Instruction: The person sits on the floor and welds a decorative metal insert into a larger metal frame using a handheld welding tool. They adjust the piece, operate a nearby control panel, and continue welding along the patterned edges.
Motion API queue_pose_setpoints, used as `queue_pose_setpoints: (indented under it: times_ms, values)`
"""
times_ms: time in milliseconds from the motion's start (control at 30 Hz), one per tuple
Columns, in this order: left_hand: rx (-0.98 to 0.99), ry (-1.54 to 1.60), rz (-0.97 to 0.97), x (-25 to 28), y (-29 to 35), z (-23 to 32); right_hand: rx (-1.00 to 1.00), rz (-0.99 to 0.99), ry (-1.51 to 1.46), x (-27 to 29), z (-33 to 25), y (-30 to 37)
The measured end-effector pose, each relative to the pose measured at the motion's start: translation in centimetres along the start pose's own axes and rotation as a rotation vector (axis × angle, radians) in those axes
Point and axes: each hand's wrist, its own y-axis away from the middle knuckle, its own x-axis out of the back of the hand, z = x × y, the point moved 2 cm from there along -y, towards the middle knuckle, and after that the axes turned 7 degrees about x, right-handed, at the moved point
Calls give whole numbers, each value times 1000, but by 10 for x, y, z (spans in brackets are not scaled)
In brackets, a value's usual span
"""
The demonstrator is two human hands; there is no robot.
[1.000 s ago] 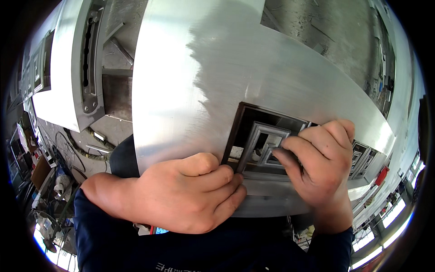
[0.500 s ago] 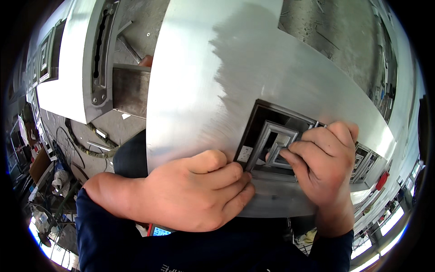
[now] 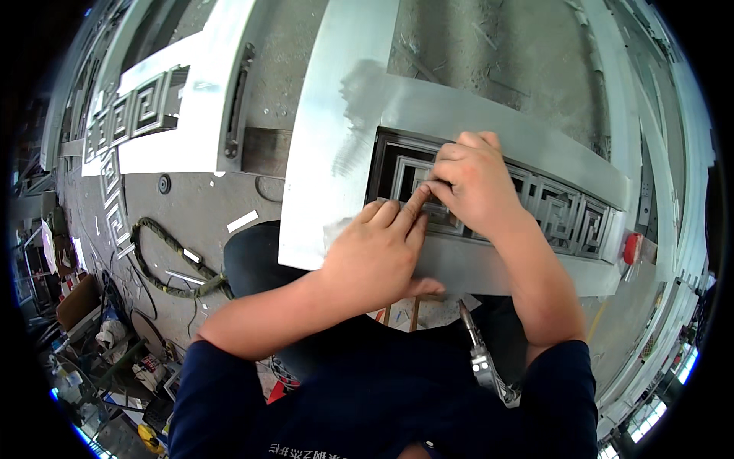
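A metal panel (image 3: 321,153) with a brushed grey patch lies before me. In its long opening sits a dark inner frame with square-spiral metal fretwork (image 3: 562,214). My left hand (image 3: 375,252) lies over the near edge of the opening, fingers stretched out and thumb apart. Its index fingertip reaches onto the leftmost spiral (image 3: 405,177). My right hand (image 3: 478,187) comes over the opening from the right, its thumb and fingers pinched beside that left fingertip. Whatever sits between the right fingers is hidden by the hand.
A silver tool with a pointed tip (image 3: 478,348) is by my lap. Left of me, another panel (image 3: 206,92) holds similar fretwork. A wrapped hose (image 3: 145,264) curls on the floor near white strips (image 3: 243,221). A red object (image 3: 632,249) sits at the panel's right end.
The view has drawn back, showing more of the panel and floor. My left hand's fingers have straightened and its index finger has come against the spiral. My right hand stays pinched at the fretwork.
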Motion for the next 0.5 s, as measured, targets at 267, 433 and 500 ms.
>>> queue_pose_setpoints:
  times_ms: [267, 433, 500]
  values:
    - [222, -123, 129, -22, -2, 28, -215, 162, -333, 59, -12, 87]
    - [231, -176, 123, -27, -7, 33, -452, 181, -358, 94, -51, 228]
    - [238, -143, 84, -23, -9, 37, -544, 125, -554, 96, -73, 284]
